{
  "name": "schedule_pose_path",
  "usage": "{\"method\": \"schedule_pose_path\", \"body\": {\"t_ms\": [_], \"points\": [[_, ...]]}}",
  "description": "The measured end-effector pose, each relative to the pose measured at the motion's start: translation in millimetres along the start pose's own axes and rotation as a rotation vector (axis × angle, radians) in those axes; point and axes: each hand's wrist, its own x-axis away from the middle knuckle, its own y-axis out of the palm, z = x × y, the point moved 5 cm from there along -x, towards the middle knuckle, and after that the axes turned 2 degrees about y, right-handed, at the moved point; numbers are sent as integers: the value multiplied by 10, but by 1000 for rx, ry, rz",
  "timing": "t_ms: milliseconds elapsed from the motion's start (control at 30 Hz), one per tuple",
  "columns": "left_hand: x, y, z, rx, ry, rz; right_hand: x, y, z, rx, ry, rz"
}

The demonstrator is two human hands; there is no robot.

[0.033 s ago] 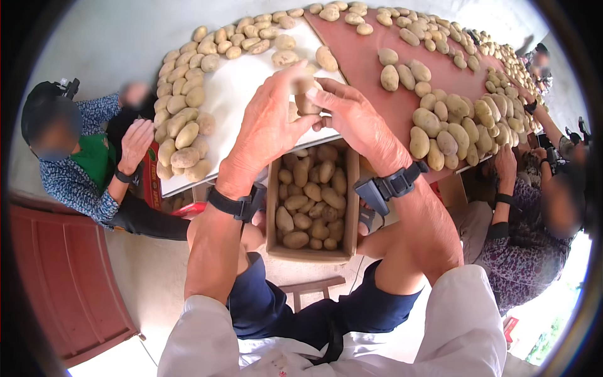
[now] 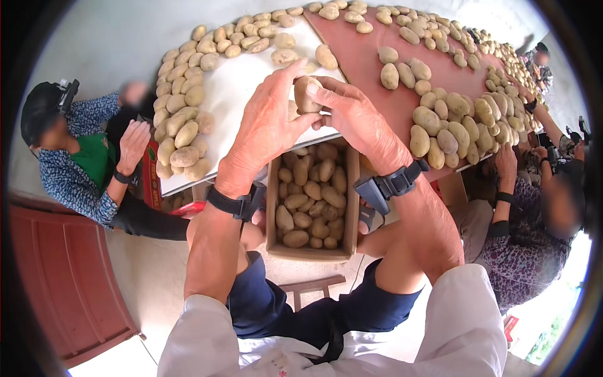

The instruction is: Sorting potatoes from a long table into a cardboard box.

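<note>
A tan potato (image 2: 306, 95) is held up above the near edge of the table. My right hand (image 2: 344, 105) is closed on it, thumb across its front. My left hand (image 2: 271, 116) cups it from the other side, fingers reaching up beside it and thumb under its lower end; some of those fingertips are hidden. Another potato-coloured patch shows between my left palm and the held potato; I cannot tell whether it lies on the table. Below my hands, a cardboard box (image 2: 272, 217) between my knees contains many potatoes (image 2: 313, 190).
Potatoes (image 2: 186, 135) line the left rim of the white tabletop (image 2: 235, 94). More potatoes (image 2: 447, 141) are heaped on the reddish tabletop (image 2: 364, 56). One person (image 2: 88, 147) sits at the left, others (image 2: 527, 239) at the right. A red metal panel (image 2: 69, 276) stands lower left.
The potato between my hands has turned and now shows one broad side, less blurred. My hands have barely moved. The hand of the person at the left has shifted slightly.
</note>
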Motion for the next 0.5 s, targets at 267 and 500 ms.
{"method": "schedule_pose_path", "body": {"t_ms": [267, 500], "points": [[2, 12, 21, 84, -85, -20, -16, -53, 121, -142, 5, -27], [39, 32, -34, 40, -30, -11, 28, -48, 71, 1, 7, 42]]}}
